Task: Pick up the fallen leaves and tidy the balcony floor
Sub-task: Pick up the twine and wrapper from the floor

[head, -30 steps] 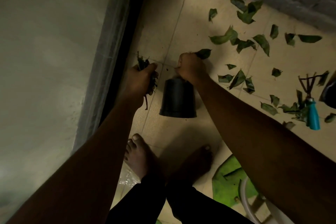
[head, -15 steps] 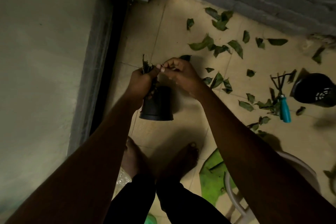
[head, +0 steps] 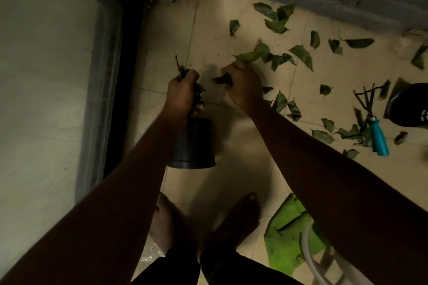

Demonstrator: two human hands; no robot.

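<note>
Several green leaves (head: pixel 301 55) lie scattered over the beige tiled floor (head: pixel 231 136) toward the grey wall. My left hand (head: pixel 183 95) grips a bunch of dark leaves (head: pixel 183 70) that stick out above and below the fist. My right hand (head: pixel 243 85) is curled round a dark leaf (head: pixel 222 79), and its fingertips reach a large green leaf (head: pixel 252 54) on the floor. A black pot (head: pixel 192 146) lies on its side on the floor, below my left hand.
A hand rake with a teal handle (head: pixel 377 136) lies among leaves at the right, next to a second black pot (head: pixel 410 109). A green cloth (head: pixel 284 238) and a white chair frame (head: pixel 308 254) sit at the lower right. My bare feet (head: pixel 236 217) stand below the pot. A dark door frame (head: pixel 125 53) runs along the left.
My right hand has moved away from my left hand, right and forward to the large leaf on the floor. My left hand keeps its bunch.
</note>
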